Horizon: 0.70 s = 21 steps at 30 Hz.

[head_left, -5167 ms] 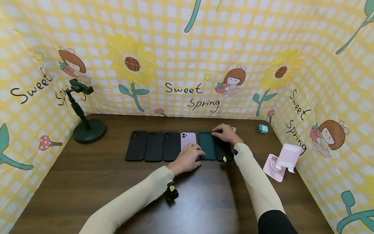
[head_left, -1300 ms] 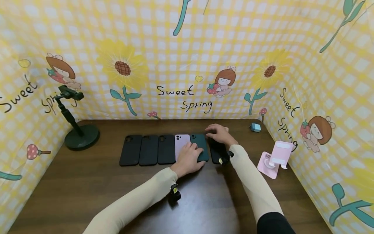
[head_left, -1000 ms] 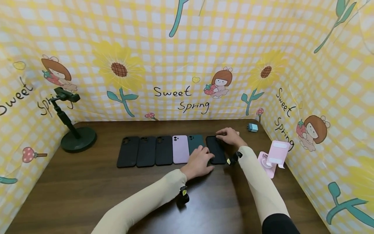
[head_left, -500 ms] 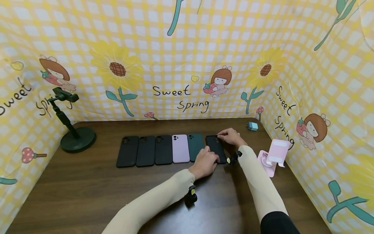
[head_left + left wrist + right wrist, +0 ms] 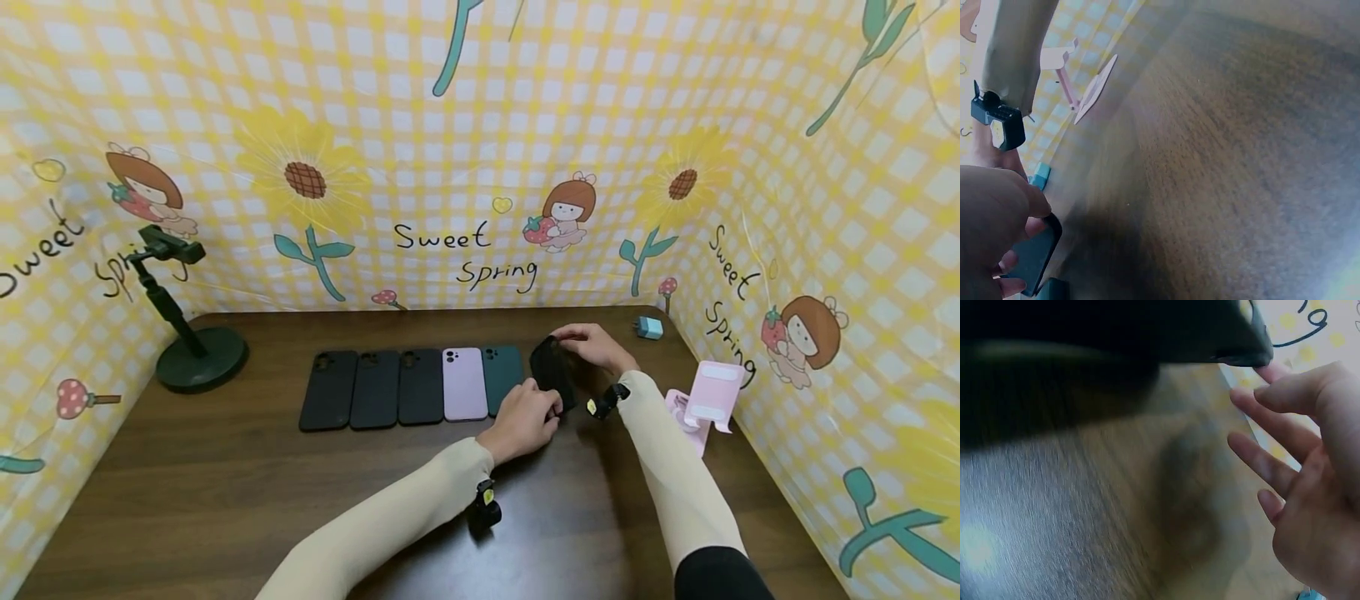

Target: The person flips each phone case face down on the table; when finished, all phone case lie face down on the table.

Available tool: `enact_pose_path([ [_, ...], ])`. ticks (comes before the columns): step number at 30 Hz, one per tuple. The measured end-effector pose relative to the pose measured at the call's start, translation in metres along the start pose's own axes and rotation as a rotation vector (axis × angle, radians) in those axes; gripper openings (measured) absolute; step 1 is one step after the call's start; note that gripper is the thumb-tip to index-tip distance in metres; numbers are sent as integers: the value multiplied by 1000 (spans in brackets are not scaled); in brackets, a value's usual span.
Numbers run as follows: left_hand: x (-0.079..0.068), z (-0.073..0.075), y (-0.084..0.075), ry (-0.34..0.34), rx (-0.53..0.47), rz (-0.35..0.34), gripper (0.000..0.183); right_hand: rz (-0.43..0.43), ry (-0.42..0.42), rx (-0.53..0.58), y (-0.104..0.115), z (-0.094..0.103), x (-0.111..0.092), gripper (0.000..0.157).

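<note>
A black phone case [image 5: 552, 373] at the right end of a row stands tilted up off the table. My left hand [image 5: 525, 419] grips its near end; in the left wrist view, the thumb and fingers close around the dark case [image 5: 1036, 253]. My right hand [image 5: 596, 346] holds its far end with thumb and index finger at the corner, the other fingers spread in the right wrist view. To the left lie a dark green case [image 5: 501, 373], a lilac case [image 5: 464, 383] and several black cases [image 5: 375, 390], flat and side by side.
A dark green stand [image 5: 201, 358] is at the back left of the wooden table [image 5: 225, 492]. To the right are a pink phone stand [image 5: 712, 400] and a light-blue charger plug [image 5: 648, 327]. Yellow checked cloth [image 5: 450, 167] walls three sides.
The green case has joined the row beside the lilac one. My left hand has moved right from it to the last black case, which has gone from lying flat to tilted up.
</note>
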<state>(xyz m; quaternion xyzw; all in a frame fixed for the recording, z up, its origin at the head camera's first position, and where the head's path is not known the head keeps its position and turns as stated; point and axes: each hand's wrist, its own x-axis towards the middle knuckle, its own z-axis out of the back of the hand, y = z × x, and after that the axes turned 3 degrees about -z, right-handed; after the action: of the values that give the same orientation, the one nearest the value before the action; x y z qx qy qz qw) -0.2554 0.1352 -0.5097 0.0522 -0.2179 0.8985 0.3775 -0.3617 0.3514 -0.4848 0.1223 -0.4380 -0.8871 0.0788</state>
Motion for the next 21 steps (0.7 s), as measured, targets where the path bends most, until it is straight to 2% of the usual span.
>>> enact_pose_path([
  [5,-3,0,2,-7,-28,-12,4,55,54,75,3,-5,3,30],
  [8,-4,-1,5,-18,-62,-19,5,46,86,107,2,-8,4,34],
  [15,-6,-2,12,-9,-79,14,12,-2,104,48,-1,-13,6,44],
  [21,-8,0,14,-4,-83,38,13,31,139,45,1,-15,11,43],
])
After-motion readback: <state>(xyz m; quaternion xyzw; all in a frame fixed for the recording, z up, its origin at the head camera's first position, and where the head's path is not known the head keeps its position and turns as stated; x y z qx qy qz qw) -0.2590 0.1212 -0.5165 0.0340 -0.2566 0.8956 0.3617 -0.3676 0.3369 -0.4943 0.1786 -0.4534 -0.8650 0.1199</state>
